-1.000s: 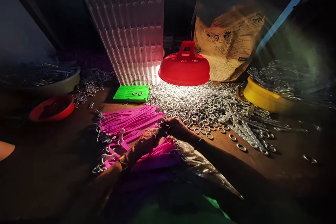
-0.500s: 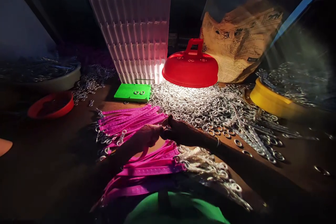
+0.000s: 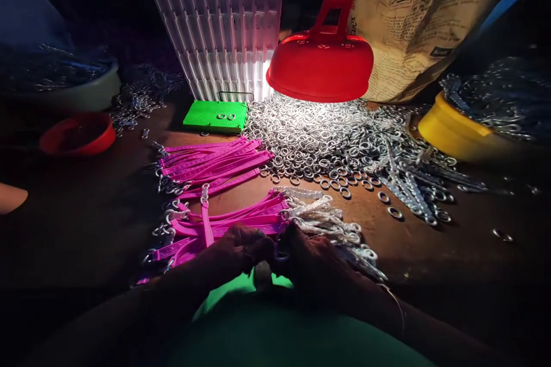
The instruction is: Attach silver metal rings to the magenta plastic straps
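Note:
Low in the head view, my left hand and my right hand meet at the near edge of the table, fingers closed. A metal ring shows dimly at the fingers of my right hand. What my left hand pinches is too dark to make out. Beneath the hands stands a grey upright piece. Pink straps with metal rings at their left ends lie behind the hands. To the right, pale braided straps with rings join the nearer pink ones.
A red lamp hangs over a heap of metal rings. The green perforated block carries two rings. A red bowl sits left, a yellow container right. Another person's bare skin shows at the left edge.
Both hands have come down from above the pink straps to the near table edge and remain together. The view has tilted, so the lamp and heap appear higher.

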